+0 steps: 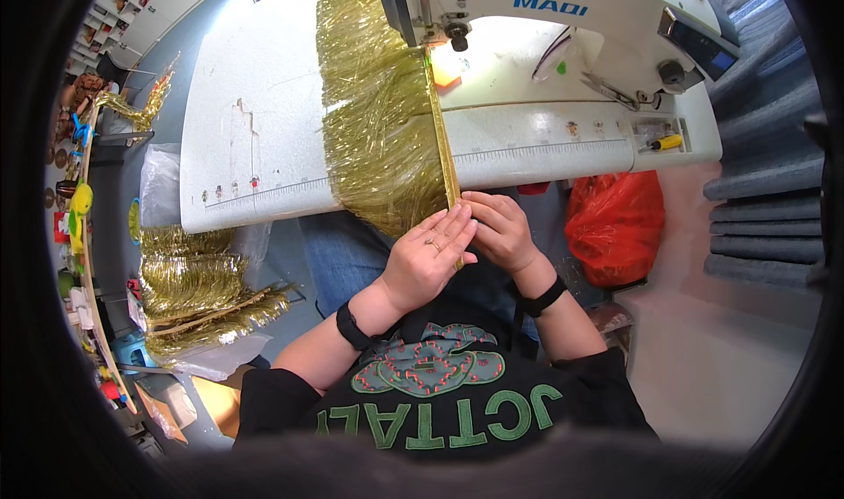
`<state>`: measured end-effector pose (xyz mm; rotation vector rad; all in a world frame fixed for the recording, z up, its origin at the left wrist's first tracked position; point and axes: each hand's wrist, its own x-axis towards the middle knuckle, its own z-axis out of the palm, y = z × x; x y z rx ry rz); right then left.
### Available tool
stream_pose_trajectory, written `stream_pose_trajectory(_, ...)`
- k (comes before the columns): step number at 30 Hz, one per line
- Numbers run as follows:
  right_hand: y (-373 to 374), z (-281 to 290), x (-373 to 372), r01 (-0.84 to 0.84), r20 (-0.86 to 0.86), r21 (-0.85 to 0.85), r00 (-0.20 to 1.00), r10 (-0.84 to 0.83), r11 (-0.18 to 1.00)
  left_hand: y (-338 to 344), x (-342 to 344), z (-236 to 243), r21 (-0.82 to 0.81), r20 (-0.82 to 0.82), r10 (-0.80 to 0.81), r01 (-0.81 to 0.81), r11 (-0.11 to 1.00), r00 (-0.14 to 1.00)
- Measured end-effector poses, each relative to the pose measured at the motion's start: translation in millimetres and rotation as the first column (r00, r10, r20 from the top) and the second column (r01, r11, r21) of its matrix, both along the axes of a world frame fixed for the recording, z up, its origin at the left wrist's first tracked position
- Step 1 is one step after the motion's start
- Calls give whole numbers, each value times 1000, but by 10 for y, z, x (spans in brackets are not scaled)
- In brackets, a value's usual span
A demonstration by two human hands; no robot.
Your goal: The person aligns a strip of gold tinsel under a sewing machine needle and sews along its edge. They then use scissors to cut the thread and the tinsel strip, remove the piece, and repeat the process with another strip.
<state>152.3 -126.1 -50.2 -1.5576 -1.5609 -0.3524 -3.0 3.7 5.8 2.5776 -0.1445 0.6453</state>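
A long gold tinsel fringe (378, 130) lies across the sewing machine's white table, hanging over the front edge. Its narrow gold band (440, 138) runs from under the machine's needle area (431, 37) toward me. Both of my hands grip the band just beyond the table's edge: my left hand (426, 262) has its fingers pressed over it, and my right hand (501, 235) pinches it alongside, fingertips close to the left hand's. The band's end is partly hidden under my fingers.
The machine table (246, 147) holds scissors (607, 90) and a yellow-handled tool (664, 143). More tinsel (189, 279) is piled at lower left, beside a cluttered shelf (83, 235). A red plastic bag (615, 235) sits below right, near a grey-blue curtain (760, 147).
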Motion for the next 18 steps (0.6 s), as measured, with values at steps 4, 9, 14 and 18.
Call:
stream_pose_trajectory(4,4,-10,-4,3,-4,2,1000,-3,1000,0,0,2,8,0,0,0,1000,1000)
stream_pose_trajectory(9,1,-17,1,1,-1,-1,1000,-1,1000,-1,3,-11,14,2,2,-2,1000,1000)
stream_pose_trajectory(14,8,-24,0,11,-4,-9,1000,-11,1000,2,7,-18,27,-2,10,-10,1000,1000)
stream_pose_trajectory(18,15,-20,-6,18,-8,-10,1000,-18,1000,5,9,-17,16,-2,7,-7,1000,1000)
